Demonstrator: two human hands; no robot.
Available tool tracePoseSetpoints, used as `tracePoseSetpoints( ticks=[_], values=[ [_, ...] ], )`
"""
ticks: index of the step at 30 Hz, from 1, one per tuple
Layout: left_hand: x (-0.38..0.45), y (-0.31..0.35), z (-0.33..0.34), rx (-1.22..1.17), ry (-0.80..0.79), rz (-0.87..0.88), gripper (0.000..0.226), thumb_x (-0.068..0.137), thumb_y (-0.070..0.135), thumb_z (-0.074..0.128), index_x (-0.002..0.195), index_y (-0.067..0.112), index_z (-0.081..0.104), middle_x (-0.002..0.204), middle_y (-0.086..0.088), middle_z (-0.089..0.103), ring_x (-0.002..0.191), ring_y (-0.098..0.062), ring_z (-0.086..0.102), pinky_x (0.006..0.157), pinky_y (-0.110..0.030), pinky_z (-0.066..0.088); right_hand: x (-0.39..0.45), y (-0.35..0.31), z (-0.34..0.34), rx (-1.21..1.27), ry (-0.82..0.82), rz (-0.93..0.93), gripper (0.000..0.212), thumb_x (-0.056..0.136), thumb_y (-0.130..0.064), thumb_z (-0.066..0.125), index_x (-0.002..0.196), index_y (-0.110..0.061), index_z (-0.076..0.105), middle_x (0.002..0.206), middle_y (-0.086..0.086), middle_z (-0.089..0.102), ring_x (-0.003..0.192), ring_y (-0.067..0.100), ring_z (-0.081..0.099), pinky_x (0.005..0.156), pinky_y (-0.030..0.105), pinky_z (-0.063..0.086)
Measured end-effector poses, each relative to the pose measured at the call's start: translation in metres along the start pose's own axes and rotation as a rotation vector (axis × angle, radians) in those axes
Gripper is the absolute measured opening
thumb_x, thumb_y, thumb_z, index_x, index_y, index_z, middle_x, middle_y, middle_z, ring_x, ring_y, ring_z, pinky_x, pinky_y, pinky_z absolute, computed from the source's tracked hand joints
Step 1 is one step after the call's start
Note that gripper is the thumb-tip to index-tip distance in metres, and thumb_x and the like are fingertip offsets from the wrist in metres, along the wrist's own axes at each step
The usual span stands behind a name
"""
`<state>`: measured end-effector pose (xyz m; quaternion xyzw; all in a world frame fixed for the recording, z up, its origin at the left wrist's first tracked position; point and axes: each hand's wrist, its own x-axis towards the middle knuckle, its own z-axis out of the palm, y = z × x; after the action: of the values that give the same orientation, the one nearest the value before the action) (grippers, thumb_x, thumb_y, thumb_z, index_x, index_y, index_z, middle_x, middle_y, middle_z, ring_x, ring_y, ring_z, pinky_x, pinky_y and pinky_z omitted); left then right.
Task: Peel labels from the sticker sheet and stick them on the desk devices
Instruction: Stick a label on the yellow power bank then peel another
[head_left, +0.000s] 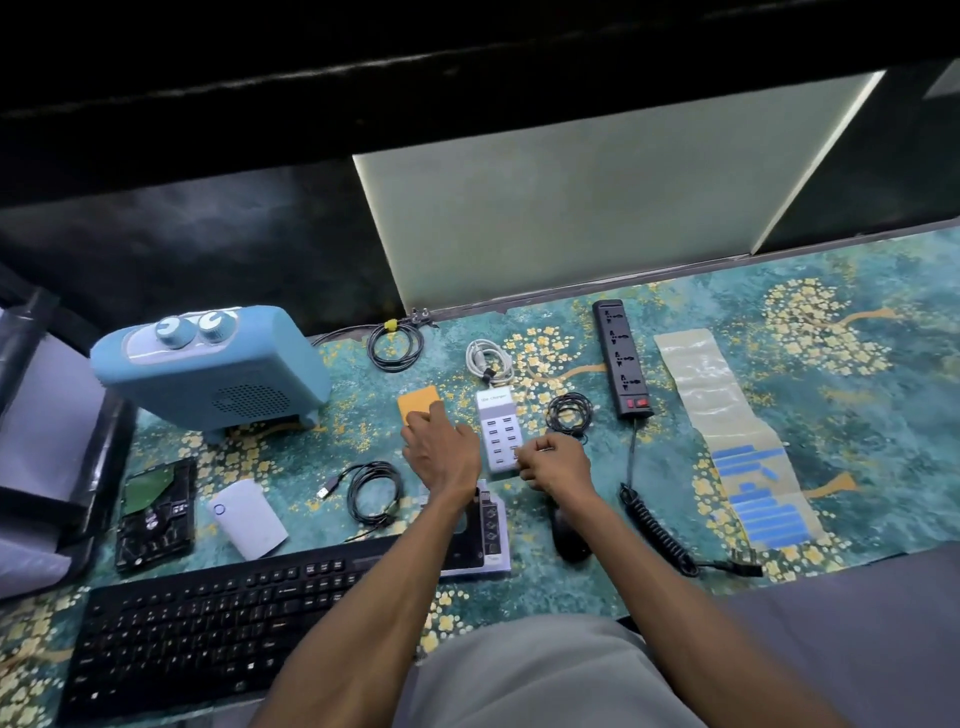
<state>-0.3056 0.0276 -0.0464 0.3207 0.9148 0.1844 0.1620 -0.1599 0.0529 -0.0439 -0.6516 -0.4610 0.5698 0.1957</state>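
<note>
The sticker sheet (737, 441), a long clear strip with blue labels on its near half, lies at the right of the desk. A white multi-port USB charger (497, 426) stands at the centre. My left hand (441, 449) lies flat with its fingers on an orange pad (417, 402) just left of the charger. My right hand (556, 462) is curled at the charger's near right edge, its fingertips pinched together; whether a label sits between them is too small to tell.
A blue heater (213, 369) stands at the left, with a hard drive (156, 512) and white power bank (248, 518) before it. A black keyboard (218, 613), mouse (570, 535), power strip (622, 358) and several coiled cables surround the hands.
</note>
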Motion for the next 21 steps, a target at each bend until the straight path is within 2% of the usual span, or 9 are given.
tracePoseSetpoints(
  ticks=[4,7,9,12,14,16,17,19,21],
  values=[
    [-0.039,0.052,0.031,-0.171,-0.033,0.088,0.032,0.099,0.03,0.057,0.127,0.015,0.057,0.123,-0.01,0.06,0.108,-0.033,0.056,0.084,-0.046,0.044,0.008,0.004,-0.046,0.035,0.058,-0.008,0.008,0.082,-0.016,0.073,0.076,-0.013,0.07,0.072,0.006,0.076,0.055,0.012,0.066,0.055,0.026,0.053],
    [-0.064,0.099,0.047,-0.228,-0.045,0.037,0.02,0.094,0.03,0.057,0.105,0.015,0.062,0.097,-0.007,0.068,0.088,-0.032,0.062,0.069,-0.037,0.042,0.02,0.014,-0.1,0.1,0.16,0.024,0.005,0.083,-0.012,0.068,0.079,-0.011,0.07,0.073,0.009,0.074,0.056,0.016,0.066,0.052,0.027,0.054],
    [-0.076,0.126,0.054,-0.267,-0.062,0.014,0.014,0.092,0.028,0.058,0.092,0.014,0.062,0.084,-0.005,0.064,0.079,-0.031,0.058,0.066,-0.035,0.04,0.029,0.024,-0.137,0.126,0.249,0.05,0.003,0.086,-0.011,0.069,0.087,-0.008,0.07,0.076,0.011,0.073,0.061,0.021,0.068,0.057,0.033,0.059],
    [-0.102,0.169,0.088,-0.311,-0.235,0.051,0.02,0.091,0.024,0.059,0.082,0.006,0.061,0.072,-0.009,0.057,0.065,-0.029,0.052,0.062,-0.04,0.037,0.041,0.046,-0.209,0.085,0.403,0.071,0.006,0.086,-0.011,0.07,0.092,-0.012,0.07,0.082,0.008,0.073,0.072,0.026,0.07,0.072,0.045,0.064],
    [-0.112,0.186,0.126,-0.385,-0.419,0.05,0.031,0.078,0.031,0.06,0.069,0.001,0.06,0.062,-0.017,0.06,0.058,-0.036,0.06,0.057,-0.051,0.049,0.044,0.057,-0.245,0.035,0.46,0.065,0.009,0.089,-0.009,0.067,0.091,-0.018,0.067,0.094,0.008,0.072,0.08,0.028,0.068,0.073,0.044,0.058],
    [-0.115,0.196,0.174,-0.435,-0.534,-0.012,0.031,0.067,0.035,0.063,0.053,0.009,0.053,0.05,-0.014,0.055,0.047,-0.03,0.056,0.054,-0.053,0.054,0.046,0.066,-0.274,-0.008,0.47,0.041,0.013,0.093,-0.006,0.064,0.098,-0.018,0.067,0.104,0.008,0.07,0.085,0.027,0.063,0.072,0.04,0.052],
    [-0.12,0.205,0.186,-0.448,-0.567,-0.044,0.03,0.067,0.033,0.065,0.051,0.014,0.048,0.049,-0.012,0.049,0.047,-0.026,0.049,0.049,-0.049,0.049,0.049,0.071,-0.284,-0.027,0.472,0.018,0.015,0.094,-0.005,0.064,0.101,-0.018,0.067,0.108,0.008,0.07,0.09,0.027,0.064,0.075,0.041,0.052],
    [-0.136,0.222,0.176,-0.469,-0.609,-0.086,0.035,0.074,0.024,0.07,0.055,0.016,0.042,0.053,-0.011,0.041,0.053,-0.023,0.041,0.051,-0.038,0.036,0.052,0.077,-0.293,-0.078,0.455,-0.032,0.018,0.095,-0.004,0.063,0.108,-0.015,0.069,0.115,0.01,0.07,0.101,0.029,0.065,0.083,0.046,0.056],
    [-0.144,0.237,0.17,-0.558,-0.674,-0.141,0.04,0.083,0.017,0.075,0.066,0.014,0.039,0.058,-0.01,0.037,0.048,-0.024,0.038,0.051,-0.032,0.035,0.059,0.083,-0.299,-0.148,0.419,-0.07,0.021,0.096,-0.004,0.062,0.113,-0.013,0.07,0.116,0.012,0.07,0.101,0.03,0.065,0.081,0.048,0.056]
  ],
)
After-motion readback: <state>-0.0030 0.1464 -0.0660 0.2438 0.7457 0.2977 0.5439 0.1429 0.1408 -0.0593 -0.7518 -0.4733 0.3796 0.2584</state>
